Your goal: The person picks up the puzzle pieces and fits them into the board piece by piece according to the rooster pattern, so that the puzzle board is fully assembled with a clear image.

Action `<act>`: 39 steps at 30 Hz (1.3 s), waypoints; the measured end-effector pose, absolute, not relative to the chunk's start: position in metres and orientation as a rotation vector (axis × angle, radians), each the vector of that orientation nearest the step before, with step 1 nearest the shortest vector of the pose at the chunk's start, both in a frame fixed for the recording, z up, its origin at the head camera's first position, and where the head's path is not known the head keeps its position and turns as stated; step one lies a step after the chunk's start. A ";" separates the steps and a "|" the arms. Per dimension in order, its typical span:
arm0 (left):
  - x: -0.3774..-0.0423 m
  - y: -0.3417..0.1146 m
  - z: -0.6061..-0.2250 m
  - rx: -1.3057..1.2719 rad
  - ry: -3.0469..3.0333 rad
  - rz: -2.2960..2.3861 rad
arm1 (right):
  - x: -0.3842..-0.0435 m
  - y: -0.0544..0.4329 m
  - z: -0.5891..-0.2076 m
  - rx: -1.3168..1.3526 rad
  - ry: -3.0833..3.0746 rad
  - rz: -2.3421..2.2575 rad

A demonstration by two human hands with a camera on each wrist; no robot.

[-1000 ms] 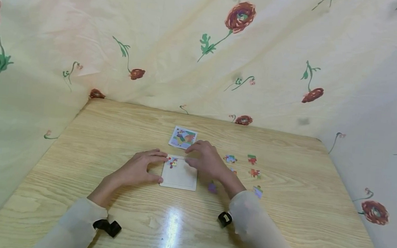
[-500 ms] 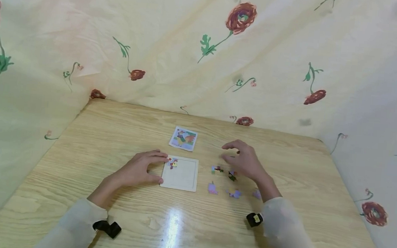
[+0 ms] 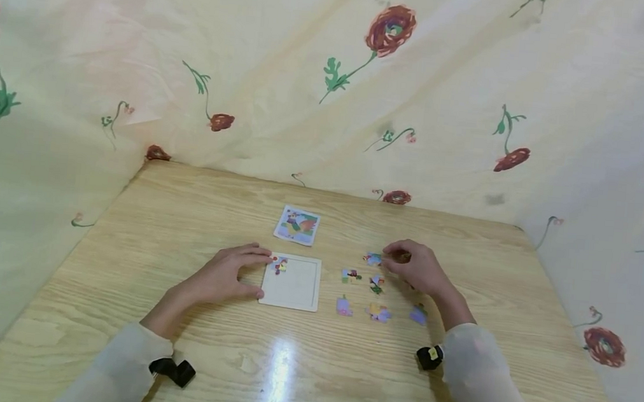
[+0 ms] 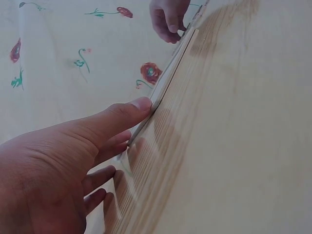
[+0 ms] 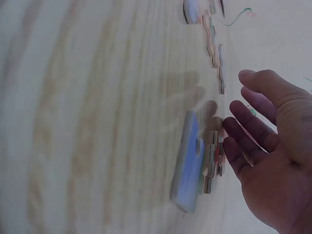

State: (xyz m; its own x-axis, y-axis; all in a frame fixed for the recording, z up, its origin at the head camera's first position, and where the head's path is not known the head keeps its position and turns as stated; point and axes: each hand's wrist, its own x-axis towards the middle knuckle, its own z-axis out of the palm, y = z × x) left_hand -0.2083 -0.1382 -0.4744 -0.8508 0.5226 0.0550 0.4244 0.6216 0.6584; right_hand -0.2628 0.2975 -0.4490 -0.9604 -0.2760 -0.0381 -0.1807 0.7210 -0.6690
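A square white puzzle tray [image 3: 298,288] lies flat on the table, with a small patch of picture pieces [image 3: 279,265] in its far left corner. My left hand [image 3: 226,272] holds the tray by its left side, thumb at the near corner and fingers at the far one. In the left wrist view the thumb [image 4: 141,104] lies on the tray's edge. My right hand [image 3: 421,268] hovers over the loose puzzle pieces, fingertips beside a blue piece [image 3: 373,258]. Seen from the right wrist, its thumb and fingers stand apart with nothing between them. It partly hides pieces beneath it.
Several loose pieces lie right of the tray, among them a purple one [image 3: 344,306], a yellow-purple one [image 3: 378,312] and a lilac one [image 3: 418,314]. A picture card [image 3: 297,225] lies behind the tray. Flowered cloth [image 3: 286,83] walls the wooden table [image 3: 216,358].
My right hand has moved from over the tray rightward to the loose pieces, then slightly farther right and down among them. The left hand has stayed at the tray.
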 end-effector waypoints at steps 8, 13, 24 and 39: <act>-0.209 -0.139 -0.475 0.809 2.710 1.031 | -0.267 0.295 -0.455 -0.394 2.787 -1.035; -0.209 -0.139 -0.476 0.810 2.705 1.034 | -0.268 0.295 -0.456 -0.378 2.764 -1.045; -0.208 -0.140 -0.479 0.817 2.706 1.031 | -0.270 0.294 -0.460 -0.416 2.760 -1.010; -0.204 -0.146 -0.480 0.866 2.704 1.033 | -0.254 0.283 -0.457 -0.451 2.826 -0.979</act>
